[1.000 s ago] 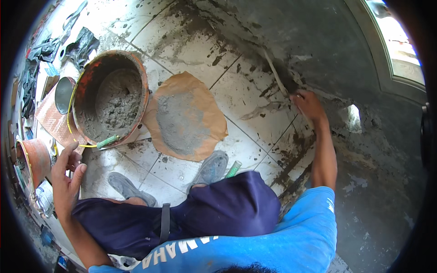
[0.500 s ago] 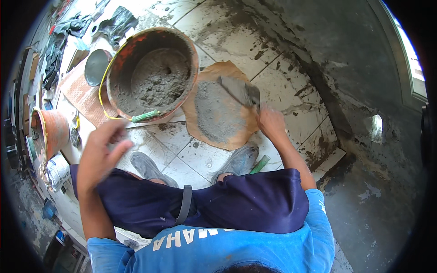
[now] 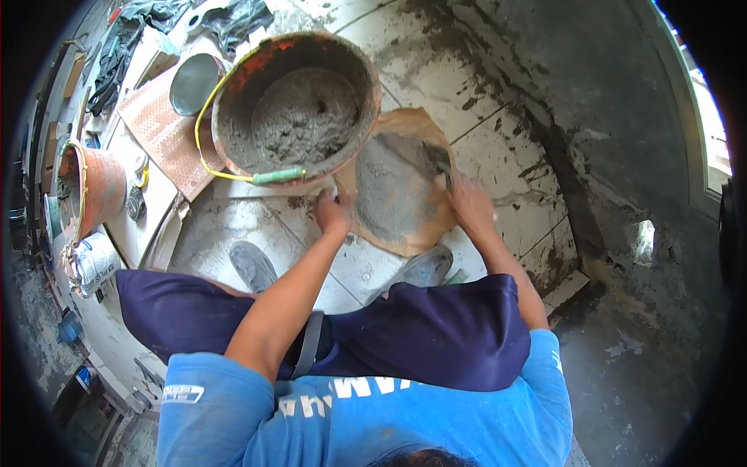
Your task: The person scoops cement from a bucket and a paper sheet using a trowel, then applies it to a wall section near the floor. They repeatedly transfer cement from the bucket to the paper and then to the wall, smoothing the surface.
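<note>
A round sheet of brown paper lies on the tiles between my feet and the bucket, with grey cement mortar spread over it. My right hand is closed around the handle of a trowel, whose mortar-smeared blade rests over the paper's right side. At the paper's left edge, my left hand is closed with curled fingers, pinching the rim; its fingertips are partly hidden. Just beyond it stands a large orange bucket holding wet grey mortar. Its yellow wire handle with a green grip hangs down in front.
At the left are a metal can, a patterned pinkish board, a smaller orange bucket and a white container. A grey wall rises on the right. My shoes stand on the tiles near the paper.
My left hand has swung right and forward, from beside the large bucket to the paper's left edge, and closed. The trowel has shifted slightly over the paper. The whole view has shifted a little.
</note>
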`<action>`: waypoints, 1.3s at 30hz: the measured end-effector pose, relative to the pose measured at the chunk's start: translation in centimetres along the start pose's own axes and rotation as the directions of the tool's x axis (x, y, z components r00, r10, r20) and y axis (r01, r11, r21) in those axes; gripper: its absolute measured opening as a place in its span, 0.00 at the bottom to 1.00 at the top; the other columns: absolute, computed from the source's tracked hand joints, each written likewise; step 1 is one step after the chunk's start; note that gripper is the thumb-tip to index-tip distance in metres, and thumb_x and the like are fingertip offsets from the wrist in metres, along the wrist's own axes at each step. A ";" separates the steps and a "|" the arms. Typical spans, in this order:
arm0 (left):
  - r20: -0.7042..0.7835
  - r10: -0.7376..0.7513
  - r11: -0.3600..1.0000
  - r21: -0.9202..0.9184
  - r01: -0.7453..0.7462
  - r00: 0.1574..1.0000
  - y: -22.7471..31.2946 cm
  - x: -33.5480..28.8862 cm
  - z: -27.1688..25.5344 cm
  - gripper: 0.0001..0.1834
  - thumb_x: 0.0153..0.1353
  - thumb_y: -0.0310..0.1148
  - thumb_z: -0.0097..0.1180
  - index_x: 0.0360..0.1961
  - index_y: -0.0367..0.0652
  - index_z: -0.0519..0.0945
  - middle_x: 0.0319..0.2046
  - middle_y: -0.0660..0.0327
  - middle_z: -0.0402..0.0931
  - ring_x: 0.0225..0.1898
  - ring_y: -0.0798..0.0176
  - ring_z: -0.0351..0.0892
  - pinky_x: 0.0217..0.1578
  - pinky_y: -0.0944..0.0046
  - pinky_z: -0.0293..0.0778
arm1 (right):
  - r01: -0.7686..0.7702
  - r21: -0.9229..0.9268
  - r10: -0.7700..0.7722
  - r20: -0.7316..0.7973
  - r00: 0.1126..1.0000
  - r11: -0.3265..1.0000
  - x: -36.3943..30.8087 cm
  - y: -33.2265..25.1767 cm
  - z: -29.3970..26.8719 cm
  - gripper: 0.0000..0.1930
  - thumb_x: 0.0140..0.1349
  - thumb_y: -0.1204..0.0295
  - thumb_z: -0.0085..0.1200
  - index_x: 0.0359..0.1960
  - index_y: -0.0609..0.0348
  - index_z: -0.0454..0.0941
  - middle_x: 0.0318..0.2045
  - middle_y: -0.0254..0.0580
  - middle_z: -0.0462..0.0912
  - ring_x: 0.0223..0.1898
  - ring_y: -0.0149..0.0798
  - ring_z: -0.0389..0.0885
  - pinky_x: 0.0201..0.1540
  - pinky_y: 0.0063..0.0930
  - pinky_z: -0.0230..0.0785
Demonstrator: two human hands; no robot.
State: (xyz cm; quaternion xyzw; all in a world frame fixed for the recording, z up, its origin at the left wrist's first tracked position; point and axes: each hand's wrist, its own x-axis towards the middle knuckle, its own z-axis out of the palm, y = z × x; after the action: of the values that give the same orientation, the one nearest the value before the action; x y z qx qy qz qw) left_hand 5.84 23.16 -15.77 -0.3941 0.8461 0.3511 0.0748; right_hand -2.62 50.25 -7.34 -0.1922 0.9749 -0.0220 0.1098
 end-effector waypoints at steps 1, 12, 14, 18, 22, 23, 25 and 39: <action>0.013 0.000 1.000 0.001 0.000 1.000 -0.2 0.3 1.1 0.20 0.56 0.41 0.62 0.41 0.35 0.78 0.38 0.50 0.81 0.40 0.60 0.80 0.41 0.64 0.72 | -0.009 -0.004 0.009 0.009 1.000 1.000 0.1 -0.1 0.1 0.13 0.56 0.64 0.54 0.40 0.54 0.72 0.31 0.40 0.81 0.36 0.43 0.81 0.38 0.39 0.70; 0.533 0.150 0.739 -0.620 0.264 0.833 2.8 -0.1 2.3 0.12 0.62 0.30 0.56 0.45 0.38 0.74 0.38 0.66 0.78 0.39 0.71 0.76 0.41 0.70 0.70 | -0.425 0.239 0.346 0.311 0.885 0.873 -7.1 -1.7 2.5 0.15 0.59 0.63 0.53 0.42 0.61 0.71 0.36 0.53 0.81 0.39 0.54 0.80 0.39 0.47 0.71; 0.531 0.180 0.715 -0.648 0.261 0.828 3.1 0.0 2.4 0.13 0.62 0.29 0.55 0.46 0.38 0.73 0.39 0.65 0.78 0.40 0.70 0.76 0.42 0.70 0.70 | -0.434 0.302 0.344 0.310 0.886 0.849 -7.4 -3.6 3.5 0.15 0.59 0.63 0.52 0.42 0.62 0.70 0.36 0.54 0.80 0.39 0.55 0.80 0.40 0.48 0.71; 0.500 0.173 0.685 -0.680 0.261 0.849 3.9 -0.6 2.9 0.11 0.62 0.29 0.55 0.45 0.38 0.74 0.37 0.64 0.78 0.38 0.71 0.75 0.41 0.70 0.69 | -0.479 0.441 0.283 0.439 0.853 0.759 -7.7 -6.8 3.8 0.21 0.61 0.62 0.51 0.47 0.68 0.69 0.36 0.62 0.80 0.40 0.62 0.78 0.44 0.51 0.70; 0.465 0.150 0.729 -0.648 0.221 0.872 4.6 -1.1 3.1 0.11 0.62 0.29 0.55 0.44 0.38 0.74 0.36 0.63 0.78 0.37 0.71 0.75 0.40 0.69 0.69 | -0.534 0.522 0.235 0.532 0.814 0.665 -8.0 -6.1 4.1 0.27 0.61 0.61 0.50 0.54 0.72 0.66 0.38 0.67 0.79 0.43 0.64 0.77 0.46 0.51 0.69; 0.478 0.169 0.763 -0.617 0.193 0.862 4.3 -0.7 2.9 0.12 0.63 0.29 0.53 0.46 0.38 0.73 0.39 0.63 0.78 0.39 0.71 0.75 0.41 0.70 0.70 | -0.551 0.505 0.229 0.565 0.793 0.664 -7.9 -6.0 3.6 0.27 0.61 0.60 0.50 0.54 0.70 0.66 0.38 0.65 0.79 0.43 0.63 0.78 0.46 0.51 0.69; 0.493 0.193 0.793 -0.587 0.161 0.848 4.3 -0.2 2.6 0.13 0.64 0.29 0.52 0.48 0.38 0.72 0.42 0.63 0.78 0.41 0.71 0.76 0.43 0.70 0.70 | -0.538 0.491 0.233 0.552 0.801 0.685 -7.9 -5.5 3.5 0.26 0.61 0.60 0.49 0.54 0.68 0.67 0.38 0.64 0.80 0.43 0.62 0.78 0.46 0.50 0.70; 0.368 0.217 0.785 -0.617 0.063 0.904 2.3 1.5 2.8 0.10 0.60 0.30 0.54 0.41 0.37 0.76 0.32 0.61 0.79 0.31 0.69 0.75 0.34 0.66 0.70 | -0.462 0.422 0.191 0.542 0.818 0.780 -8.5 -1.6 2.5 0.21 0.60 0.55 0.50 0.43 0.60 0.79 0.33 0.59 0.81 0.39 0.59 0.79 0.42 0.48 0.71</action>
State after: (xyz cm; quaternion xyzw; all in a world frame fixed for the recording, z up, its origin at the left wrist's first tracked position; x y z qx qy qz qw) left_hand 2.76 25.03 -17.23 -0.2761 0.6645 0.6860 0.1077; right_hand 6.24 52.01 -7.92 0.0245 0.8904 -0.2260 0.3943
